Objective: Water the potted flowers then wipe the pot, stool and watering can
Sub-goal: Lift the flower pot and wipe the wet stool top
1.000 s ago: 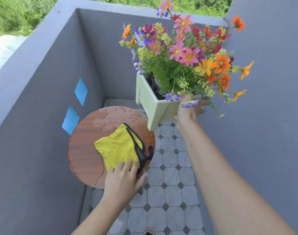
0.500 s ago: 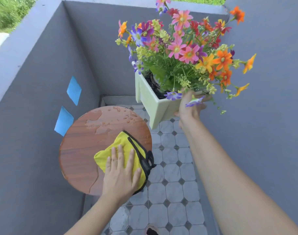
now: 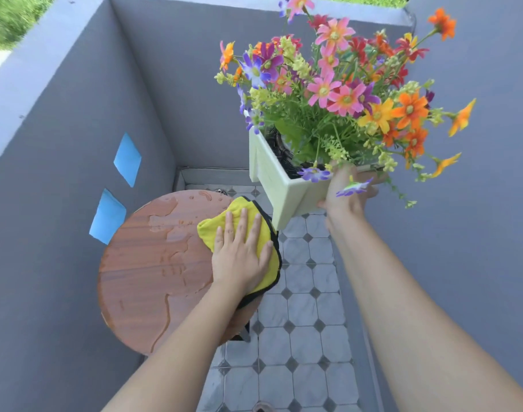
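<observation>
My right hand (image 3: 348, 193) grips the near edge of a pale square flower pot (image 3: 279, 185) and holds it in the air, tilted, over the tiled floor. Pink, orange, purple and yellow flowers (image 3: 340, 90) fill the pot. My left hand (image 3: 241, 254) lies flat, fingers spread, on a yellow cloth with black trim (image 3: 215, 230). The cloth rests on the right side of a round wooden stool top (image 3: 153, 278), which has water puddles and drops on it. No watering can is in view.
Grey walls (image 3: 61, 144) close in on the left, back and right of this narrow corner. Two blue squares (image 3: 126, 159) are stuck on the left wall. Grey and white floor tiles (image 3: 302, 307) run between stool and right wall. A floor drain (image 3: 261, 407) sits at the bottom edge.
My left hand has slid the cloth away from me, from the near edge of the stool top toward its far right side. The pot stays held up in my right hand.
</observation>
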`<control>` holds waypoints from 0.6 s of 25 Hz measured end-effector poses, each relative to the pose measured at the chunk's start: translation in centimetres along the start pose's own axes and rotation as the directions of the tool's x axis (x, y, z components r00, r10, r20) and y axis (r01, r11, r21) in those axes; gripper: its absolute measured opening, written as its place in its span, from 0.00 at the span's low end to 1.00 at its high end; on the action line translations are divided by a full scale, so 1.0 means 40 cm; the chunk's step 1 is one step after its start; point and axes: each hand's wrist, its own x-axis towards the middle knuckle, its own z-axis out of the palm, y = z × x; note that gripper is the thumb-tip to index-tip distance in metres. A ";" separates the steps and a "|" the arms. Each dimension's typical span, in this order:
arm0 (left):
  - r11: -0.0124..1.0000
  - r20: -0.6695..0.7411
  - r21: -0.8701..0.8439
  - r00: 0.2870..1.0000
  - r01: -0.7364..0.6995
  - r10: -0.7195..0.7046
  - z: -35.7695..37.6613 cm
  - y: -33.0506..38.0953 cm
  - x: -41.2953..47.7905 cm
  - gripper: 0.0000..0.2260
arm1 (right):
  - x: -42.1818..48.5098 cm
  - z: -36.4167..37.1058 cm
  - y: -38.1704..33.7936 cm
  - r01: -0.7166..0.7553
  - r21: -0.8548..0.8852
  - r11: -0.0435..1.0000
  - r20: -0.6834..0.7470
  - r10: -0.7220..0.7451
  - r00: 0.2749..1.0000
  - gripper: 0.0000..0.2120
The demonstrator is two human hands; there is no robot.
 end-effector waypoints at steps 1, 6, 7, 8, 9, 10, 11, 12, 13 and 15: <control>1.000 -0.007 -0.005 1.000 0.018 -0.018 -0.001 -0.012 0.021 0.32 | 0.000 0.002 0.006 0.011 -0.013 1.000 -0.012 -0.011 1.000 0.54; 0.983 -0.038 -0.070 0.984 0.172 -0.175 -0.019 -0.074 0.086 0.30 | 0.007 0.012 0.033 0.038 -0.052 0.998 -0.047 -0.040 0.998 0.49; 0.974 -0.050 -0.084 0.975 0.212 -0.217 -0.023 -0.091 0.088 0.30 | 0.005 0.015 0.040 0.048 -0.060 0.997 -0.044 -0.051 0.998 0.50; 0.962 -0.058 -0.102 0.964 0.254 -0.261 -0.026 -0.107 0.088 0.31 | 0.001 0.018 0.046 0.059 -0.064 0.996 -0.041 -0.062 0.997 0.51; 0.948 -0.067 -0.120 0.950 0.295 -0.304 -0.028 -0.124 0.088 0.31 | -0.004 0.020 0.049 0.060 -0.059 0.996 -0.035 -0.062 0.997 0.52; 0.932 -0.074 -0.138 0.935 0.335 -0.347 -0.031 -0.140 0.086 0.31 | -0.010 0.023 0.053 0.053 -0.056 0.997 -0.028 -0.055 0.998 0.52; 0.913 -0.079 -0.157 0.917 0.375 -0.391 -0.035 -0.154 0.085 0.32 | -0.016 0.024 0.054 0.048 -0.054 0.997 -0.021 -0.049 0.999 0.52; 0.893 -0.081 -0.174 0.898 0.414 -0.432 -0.039 -0.167 0.082 0.32 | -0.024 0.024 0.054 0.043 -0.063 0.997 -0.009 -0.044 0.999 0.52; 0.875 -0.080 -0.187 0.881 0.447 -0.467 -0.043 -0.179 0.079 0.33 | -0.031 0.028 0.054 0.037 -0.072 0.997 0.014 -0.036 0.999 0.52; 0.848 -0.077 -0.200 0.855 0.491 -0.513 -0.048 -0.199 0.068 0.34 | -0.050 0.032 0.050 0.006 -0.103 0.995 0.060 0.000 0.998 0.52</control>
